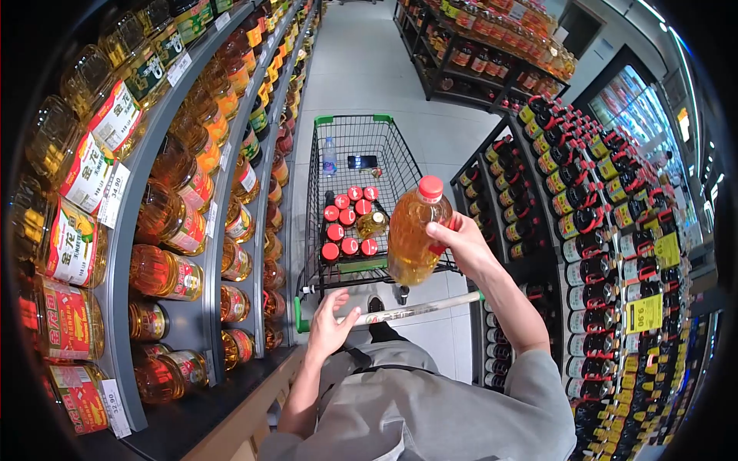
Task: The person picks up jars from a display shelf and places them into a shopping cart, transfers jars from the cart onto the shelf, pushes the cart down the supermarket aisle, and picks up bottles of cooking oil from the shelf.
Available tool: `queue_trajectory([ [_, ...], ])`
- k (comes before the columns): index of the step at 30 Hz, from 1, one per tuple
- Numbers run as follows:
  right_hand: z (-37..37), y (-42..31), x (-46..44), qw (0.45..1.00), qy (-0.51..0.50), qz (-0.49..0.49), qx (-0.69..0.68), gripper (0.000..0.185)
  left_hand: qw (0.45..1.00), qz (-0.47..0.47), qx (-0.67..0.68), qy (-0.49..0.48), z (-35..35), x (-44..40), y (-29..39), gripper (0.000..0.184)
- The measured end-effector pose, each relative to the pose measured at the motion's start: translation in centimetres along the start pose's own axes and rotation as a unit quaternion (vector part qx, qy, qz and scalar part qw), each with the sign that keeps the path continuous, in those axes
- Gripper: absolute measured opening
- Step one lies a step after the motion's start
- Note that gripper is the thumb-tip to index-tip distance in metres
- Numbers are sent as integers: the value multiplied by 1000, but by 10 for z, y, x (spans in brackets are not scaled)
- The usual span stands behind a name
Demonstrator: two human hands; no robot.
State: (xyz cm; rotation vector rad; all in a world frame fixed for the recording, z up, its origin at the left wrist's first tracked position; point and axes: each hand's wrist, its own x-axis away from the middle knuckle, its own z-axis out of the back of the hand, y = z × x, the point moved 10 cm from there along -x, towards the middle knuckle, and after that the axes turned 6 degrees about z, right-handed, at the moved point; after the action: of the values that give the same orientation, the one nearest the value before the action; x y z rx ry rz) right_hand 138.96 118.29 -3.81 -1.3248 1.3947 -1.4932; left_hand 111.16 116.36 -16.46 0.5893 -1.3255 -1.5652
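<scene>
My right hand (pixel 460 244) grips a large clear bottle of golden cooking oil (pixel 411 230) with a red cap. It is held slightly tilted above the near right part of the shopping cart (pixel 396 146). My left hand (pixel 332 326) is empty, its fingers apart, just left of the cart's handle bar (pixel 419 309); whether it touches the bar I cannot tell. Inside the black wire cart, several red-capped bottles (pixel 350 223) stand grouped at the near left. Beside them is a small bottle of yellow oil (pixel 371 223). Farther in are a water bottle (pixel 330 157) and a dark phone (pixel 362 161).
A tall shelf (pixel 165 146) of oil bottles runs along my left, with price tags on its edges. On my right, a rack (pixel 553 292) holds rows of dark sauce bottles. Another oil shelf (pixel 461 38) stands farther ahead. A tiled aisle floor (pixel 350 58) stretches beyond the cart.
</scene>
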Motion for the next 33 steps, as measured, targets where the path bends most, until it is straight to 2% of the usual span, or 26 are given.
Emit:
queue_trajectory([
  [3,30,61,-59,993,17,-83,85,51,992,44,-95,69,-21,2,-43,49],
  [6,58,140,-119,986,20,-125,104,51,957,31,-233,171,-24,3,-31,31],
  [7,63,157,-132,983,20,-147,108,60,948,36,-251,194,-27,0,-27,29],
  [9,85,213,-165,981,26,-164,99,58,926,52,-287,240,-28,-5,-23,23],
  [12,101,256,-183,975,34,-211,60,56,901,71,-302,303,-29,-9,-32,17],
  [13,107,269,-184,973,37,-224,45,55,897,51,-302,319,-29,-9,-26,16],
  [16,129,321,-194,970,73,-229,42,54,897,132,-317,277,-31,-12,-45,16],
  [20,142,382,-201,965,88,-234,-74,48,897,103,-325,283,-31,-15,-40,12],
  [21,147,398,-202,963,110,-228,-89,47,896,121,-327,275,-32,-15,-43,11],
  [27,160,467,-207,951,166,-233,-118,57,888,114,-360,263,-34,-18,-40,10],
  [29,165,496,-208,948,162,-245,-123,60,887,116,-361,262,-34,-22,-40,10],
  [32,158,494,-204,945,143,-266,-121,61,885,123,-368,259,-32,-23,-40,10],
  [33,158,502,-203,950,143,-247,-126,61,884,123,-370,258,-32,-24,-40,10],
])
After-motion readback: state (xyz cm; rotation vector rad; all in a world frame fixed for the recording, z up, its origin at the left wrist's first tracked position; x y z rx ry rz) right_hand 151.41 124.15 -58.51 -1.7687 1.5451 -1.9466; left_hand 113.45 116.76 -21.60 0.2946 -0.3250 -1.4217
